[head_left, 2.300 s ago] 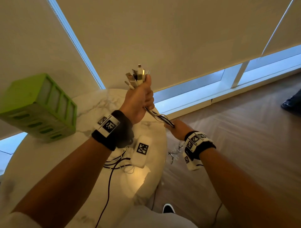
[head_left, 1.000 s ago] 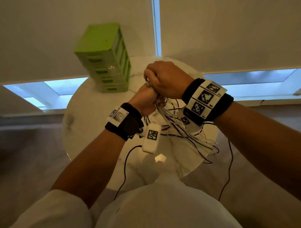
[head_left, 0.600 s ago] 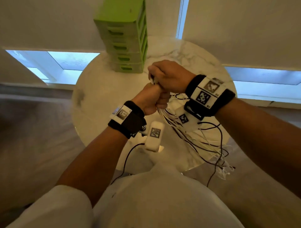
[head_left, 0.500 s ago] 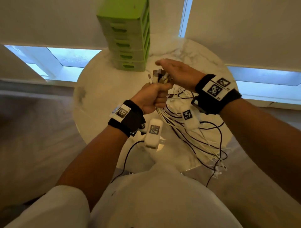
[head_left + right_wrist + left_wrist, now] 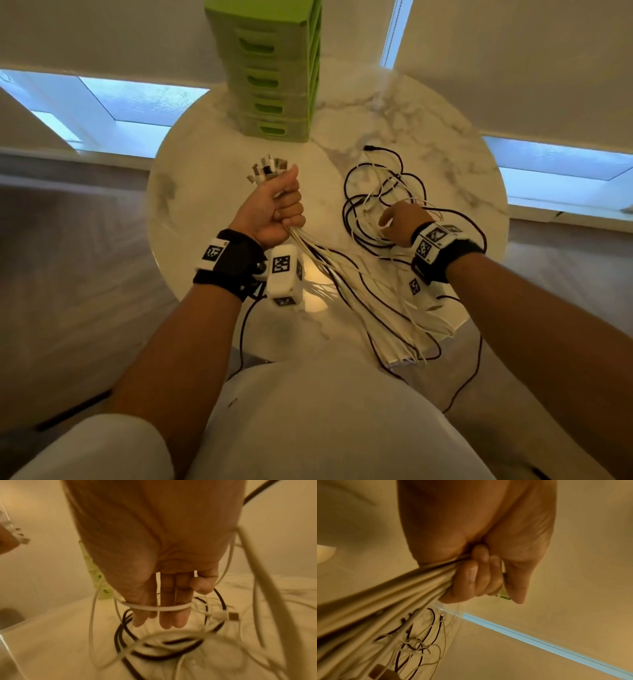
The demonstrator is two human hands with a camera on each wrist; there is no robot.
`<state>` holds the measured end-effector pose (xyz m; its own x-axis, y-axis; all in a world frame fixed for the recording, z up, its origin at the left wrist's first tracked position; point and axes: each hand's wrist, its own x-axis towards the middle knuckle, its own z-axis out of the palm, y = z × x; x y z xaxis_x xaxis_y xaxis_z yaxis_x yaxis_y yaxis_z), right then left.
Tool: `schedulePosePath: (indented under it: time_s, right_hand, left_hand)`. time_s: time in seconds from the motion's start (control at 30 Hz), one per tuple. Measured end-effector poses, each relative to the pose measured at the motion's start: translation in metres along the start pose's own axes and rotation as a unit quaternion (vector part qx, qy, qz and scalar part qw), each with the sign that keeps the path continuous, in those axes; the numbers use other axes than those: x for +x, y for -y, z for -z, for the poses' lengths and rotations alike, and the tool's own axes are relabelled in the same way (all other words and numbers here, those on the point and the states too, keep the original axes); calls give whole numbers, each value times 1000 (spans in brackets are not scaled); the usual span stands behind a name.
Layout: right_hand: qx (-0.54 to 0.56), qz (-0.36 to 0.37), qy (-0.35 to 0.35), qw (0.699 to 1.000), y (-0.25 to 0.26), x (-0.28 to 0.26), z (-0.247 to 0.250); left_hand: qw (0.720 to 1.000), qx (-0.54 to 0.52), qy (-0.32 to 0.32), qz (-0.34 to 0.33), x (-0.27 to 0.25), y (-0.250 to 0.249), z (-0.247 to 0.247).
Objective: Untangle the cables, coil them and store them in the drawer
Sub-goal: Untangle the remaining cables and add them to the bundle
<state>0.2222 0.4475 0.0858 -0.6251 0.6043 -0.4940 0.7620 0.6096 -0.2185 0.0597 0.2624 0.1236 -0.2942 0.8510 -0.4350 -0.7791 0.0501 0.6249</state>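
Observation:
My left hand [image 5: 275,209] [image 5: 476,577] grips a bundle of white and black cables [image 5: 346,274] in a fist above the marble table [image 5: 205,205]. Their plug ends [image 5: 269,168] stick up out of the fist. The strands fan down to the right and hang over the table's near edge. A loose tangle of black and white cables [image 5: 373,192] lies on the table to the right. My right hand [image 5: 402,219] [image 5: 161,601] is down in that tangle with straight fingers, and a white cable [image 5: 159,607] is looped across them. A USB plug [image 5: 232,616] lies beside them.
A green drawer tower [image 5: 274,68], its drawers closed, stands at the table's far edge. Window blinds hang behind it. Black leads run from my wrist cameras down past the table. Wooden floor surrounds the round table, and my lap is at the near side.
My right hand left the plug ends at my left fist and dropped right onto the table into the loose cables. The cables it had gathered now lie spread there. My left fist keeps its grip.

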Motion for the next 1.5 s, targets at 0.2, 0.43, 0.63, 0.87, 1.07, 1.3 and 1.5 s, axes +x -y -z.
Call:
schedulePosePath:
  time_s: [0.2,0.43,0.63,0.87,1.07,1.3,1.5]
  right_hand:
    - [-18,-18,-11,1000,7,5,-27]
    - [2,-14,-66,998,29,15,8]
    - [56,49,-285,956,57,-15,54]
    - [6,237,-147,960,79,-29,60]
    - [224,254,-190,921,93,-26,77]
    - [370,233,-96,894,84,-27,118]
    - [351,256,38,900,93,-29,70]
  left_hand:
    - [1000,-5,-15,-9,-4,0,26]
    - [996,-29,-81,-23,5,-5,34]
    - [991,-50,-121,-29,16,-1,24]
    - [991,36,-98,-86,13,0,-7]
    - [962,220,-151,-61,17,-4,-18]
    - [966,111,-221,-74,15,0,-7]
    - [982,45,-125,-137,9,2,-22]
